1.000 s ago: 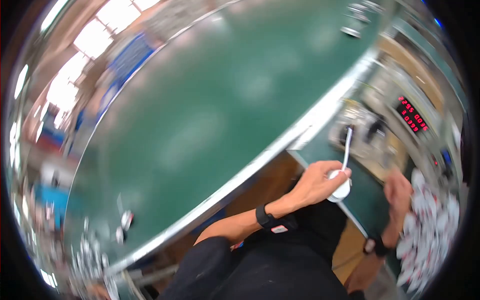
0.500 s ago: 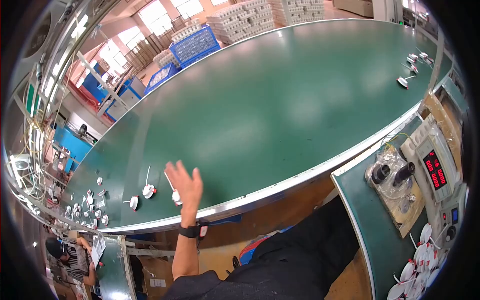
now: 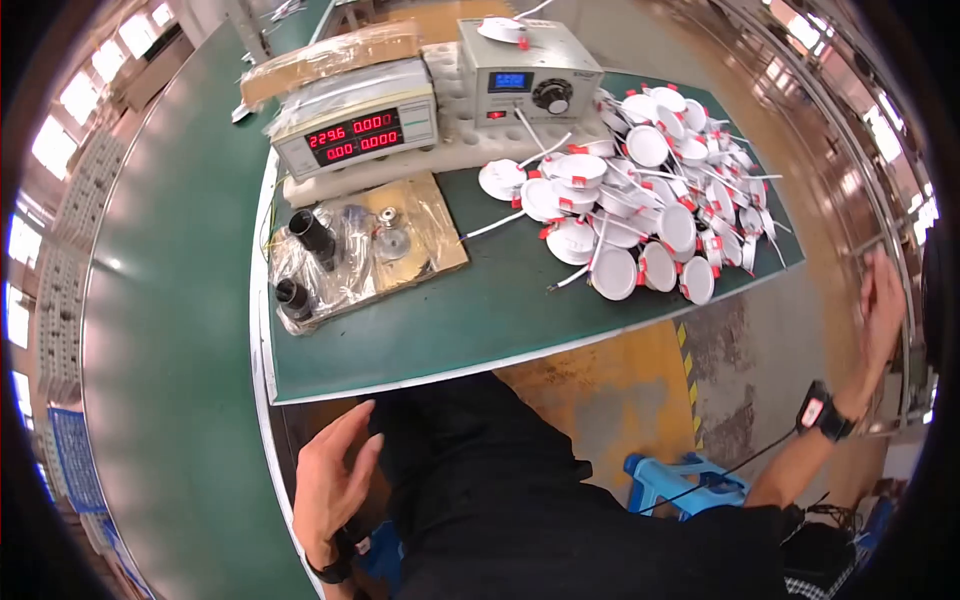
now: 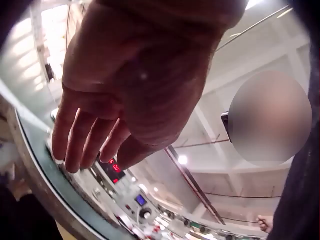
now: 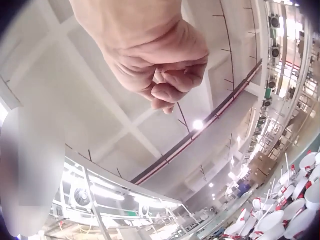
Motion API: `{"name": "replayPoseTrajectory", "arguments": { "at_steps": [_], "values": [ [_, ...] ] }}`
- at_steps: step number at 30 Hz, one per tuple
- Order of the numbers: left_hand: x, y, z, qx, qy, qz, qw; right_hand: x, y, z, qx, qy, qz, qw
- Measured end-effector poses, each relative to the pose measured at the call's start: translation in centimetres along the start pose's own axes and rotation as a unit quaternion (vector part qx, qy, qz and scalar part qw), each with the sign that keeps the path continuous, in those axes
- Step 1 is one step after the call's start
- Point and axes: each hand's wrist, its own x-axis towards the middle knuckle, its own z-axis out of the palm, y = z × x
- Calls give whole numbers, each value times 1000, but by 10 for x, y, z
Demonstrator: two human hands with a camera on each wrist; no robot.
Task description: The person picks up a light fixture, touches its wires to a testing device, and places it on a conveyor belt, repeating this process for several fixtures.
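Observation:
My left hand point(image 3: 335, 480) hangs in front of the green worktable's point(image 3: 400, 350) near left corner, thumb apart from the fingers, nothing held. The left wrist view shows its bare palm point(image 4: 135, 85) and relaxed fingers. Out past the table's right end is my right hand point(image 3: 882, 310); its fingers point(image 5: 172, 92) hang loosely curled in the right wrist view, holding nothing. Heaped on the table's right half are many round white downlights point(image 3: 650, 145) with red clips and white cables. A power meter point(image 3: 360, 130) with red digits stands at the back left.
A grey regulator box point(image 3: 530, 85) with a dial carries one downlight point(image 3: 503, 30). In front of the meter lies a plastic-wrapped board point(image 3: 430, 225) with two black cylinders point(image 3: 312, 235). A green conveyor point(image 3: 180, 300) runs along the left. A blue stool point(image 3: 680, 485) stands below right.
A second ago my left hand held a downlight; half a second ago it was open over the conveyor beside one. Now the view has turned right to the worktable, and both hands are empty.

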Motion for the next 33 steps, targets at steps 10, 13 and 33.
{"name": "replayPoseTrajectory", "arguments": {
  "at_steps": [10, 13, 33],
  "values": [
    [48, 30, 47, 44, -133, 199, 970, -17, -71, 219, -16, -294, -141, 945],
    [66, 41, 43, 74, -121, 237, 961, -63, -78, 301, 79, -378, -150, 910],
    [51, -8, -13, -54, 50, 210, 975, -117, -98, 433, 197, -284, -156, 925]
  ]
}}
